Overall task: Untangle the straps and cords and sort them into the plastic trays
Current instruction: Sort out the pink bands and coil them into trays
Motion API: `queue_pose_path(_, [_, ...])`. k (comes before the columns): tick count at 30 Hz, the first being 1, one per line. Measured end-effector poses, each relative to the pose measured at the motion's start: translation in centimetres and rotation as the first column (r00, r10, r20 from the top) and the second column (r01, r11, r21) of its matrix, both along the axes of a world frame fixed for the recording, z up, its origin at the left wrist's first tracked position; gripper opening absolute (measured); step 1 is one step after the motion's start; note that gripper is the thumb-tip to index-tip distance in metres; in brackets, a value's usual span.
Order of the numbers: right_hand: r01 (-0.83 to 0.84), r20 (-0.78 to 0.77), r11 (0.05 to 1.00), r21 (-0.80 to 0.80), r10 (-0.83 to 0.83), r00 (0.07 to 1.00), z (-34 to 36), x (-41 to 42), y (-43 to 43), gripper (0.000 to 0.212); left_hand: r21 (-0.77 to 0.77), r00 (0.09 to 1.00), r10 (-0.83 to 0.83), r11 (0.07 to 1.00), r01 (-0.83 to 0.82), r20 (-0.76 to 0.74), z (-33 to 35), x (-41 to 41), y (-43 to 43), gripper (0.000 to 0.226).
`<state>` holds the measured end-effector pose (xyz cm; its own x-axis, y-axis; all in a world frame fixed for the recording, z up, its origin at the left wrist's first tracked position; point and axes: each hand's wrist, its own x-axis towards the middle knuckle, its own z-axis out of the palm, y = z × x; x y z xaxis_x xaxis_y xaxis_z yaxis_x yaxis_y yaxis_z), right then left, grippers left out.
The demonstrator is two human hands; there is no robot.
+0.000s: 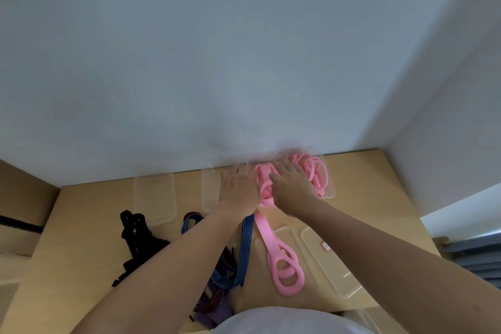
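Lying between the two hands, a bunched part of the pink strap (265,189) is seen at the far side of the wooden table (81,225), close to the wall. The left hand (238,190) is laid just left of this bunch and touches it with its thumb side. Its fingers are stretched forward and look blurry, so it cannot be told if the strap is pinched. The right hand (294,190) is laid just right of the bunch, with its thumb set against the pink. Its fingers are reached out over a clear tray (329,192), and a grip cannot be told here either. More pink loops (315,173) are piled in that tray, by the fingertips. From the bunch, the strap is trailed back toward the person and is ended in big loops beside two clear lids (325,260). A blue striped strap (247,247) is passed under the left wrist. A black strap (135,238) is seen further left, near a second clear tray (154,198).
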<state>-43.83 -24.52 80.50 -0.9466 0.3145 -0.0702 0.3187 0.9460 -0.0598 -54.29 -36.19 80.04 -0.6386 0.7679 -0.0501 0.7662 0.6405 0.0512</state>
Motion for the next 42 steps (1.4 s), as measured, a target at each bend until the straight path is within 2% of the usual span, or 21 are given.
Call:
queue_pose_path(5, [-0.001,0.102,0.999,0.034,-0.002,0.995,0.5,0.4,0.6,0.055,-0.079,0.992,0.055,0.996,-0.046,0.113,1.4,0.6,-1.5,0.056])
queue_pose_path(8, [-0.022,0.122,0.998,0.051,0.015,0.992,0.6,1.4,0.7,0.059,-0.129,0.992,0.042,0.991,-0.026,0.121,2.5,1.7,-2.6,0.065])
queue_pose_path(16, [-0.090,0.139,0.996,-0.002,0.090,0.986,1.4,6.2,0.3,0.053,-0.148,0.967,0.146,0.982,-0.116,0.211,3.0,7.1,-4.1,0.054])
queue_pose_path(22, [-0.116,0.125,0.991,-0.070,0.124,0.984,1.7,11.3,0.0,0.046,-0.025,0.952,0.187,0.982,-0.186,0.244,2.9,13.3,-5.4,0.038])
queue_pose_path(27, [-0.099,0.089,0.971,-0.220,0.121,0.989,0.3,14.9,-1.0,0.034,0.047,0.887,0.330,0.930,-0.363,0.323,2.3,17.1,-6.3,0.025])
queue_pose_path(29, [-0.059,0.116,0.958,-0.279,0.095,0.989,-0.4,16.2,-1.8,0.028,0.029,0.869,0.359,0.920,-0.392,0.342,2.0,18.2,-6.8,0.023])
queue_pose_path(31, [-0.022,0.146,0.935,-0.354,0.078,0.986,-1.2,17.2,-2.6,0.031,-0.006,0.844,0.375,0.915,-0.404,0.383,2.1,19.2,-7.2,0.024])
queue_pose_path(34, [0.067,0.180,0.874,-0.482,0.024,0.983,-1.4,17.7,-3.4,0.034,-0.028,0.750,0.405,0.887,-0.460,0.523,1.8,20.1,-7.2,0.027])
queue_pose_path(36, [0.164,0.202,0.794,-0.586,-0.053,0.978,-1.5,17.6,-3.7,0.038,0.012,0.578,0.450,0.782,-0.623,0.680,1.0,20.2,-7.3,0.026])
queue_pose_path(38, [0.279,0.239,0.644,-0.712,-0.151,0.959,-1.7,17.2,-4.0,0.044,0.005,0.358,0.419,0.643,-0.765,0.835,0.5,20.2,-7.2,0.030])
queue_pose_path(41, [0.427,0.339,0.353,-0.833,-0.284,0.897,-2.3,16.4,-4.8,0.047,-0.067,0.180,0.347,0.593,-0.803,0.920,-0.4,19.5,-7.5,0.033])
queue_pose_path(42, [0.455,0.365,0.292,-0.841,-0.314,0.877,-2.7,16.1,-5.1,0.048,-0.083,0.142,0.326,0.588,-0.805,0.935,-0.7,19.2,-7.7,0.033])
